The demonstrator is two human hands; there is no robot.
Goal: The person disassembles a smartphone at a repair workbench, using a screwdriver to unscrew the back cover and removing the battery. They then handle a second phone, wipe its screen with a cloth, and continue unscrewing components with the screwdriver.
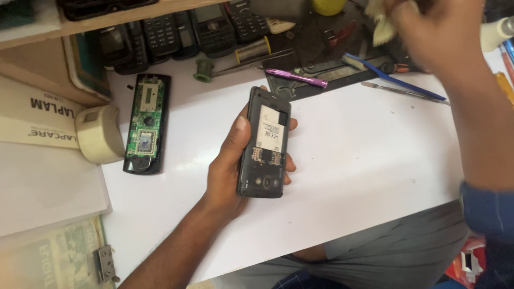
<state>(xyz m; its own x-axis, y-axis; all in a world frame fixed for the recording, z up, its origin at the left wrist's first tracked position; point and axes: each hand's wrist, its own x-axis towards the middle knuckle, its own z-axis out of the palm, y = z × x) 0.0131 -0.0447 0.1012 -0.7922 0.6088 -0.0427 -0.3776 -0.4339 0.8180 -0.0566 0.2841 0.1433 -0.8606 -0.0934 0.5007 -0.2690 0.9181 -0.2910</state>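
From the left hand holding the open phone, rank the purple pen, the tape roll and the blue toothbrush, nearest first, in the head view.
Measured from the left hand:
1. Purple pen, just above the hand.
2. Tape roll, at the left edge of the white table.
3. Blue toothbrush, far upper right.

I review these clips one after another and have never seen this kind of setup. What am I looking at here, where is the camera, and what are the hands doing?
There is no machine: a person works with bare hands, filmed by one camera on their head looking down at a white table. The left hand holds a dark phone with its back cover off, so the inside shows. The right hand, blurred at the top, holds a pale cloth. On the table lie an opened phone with a green circuit board, a roll of tape, a purple pen and a blue toothbrush. More old phones sit at the back.
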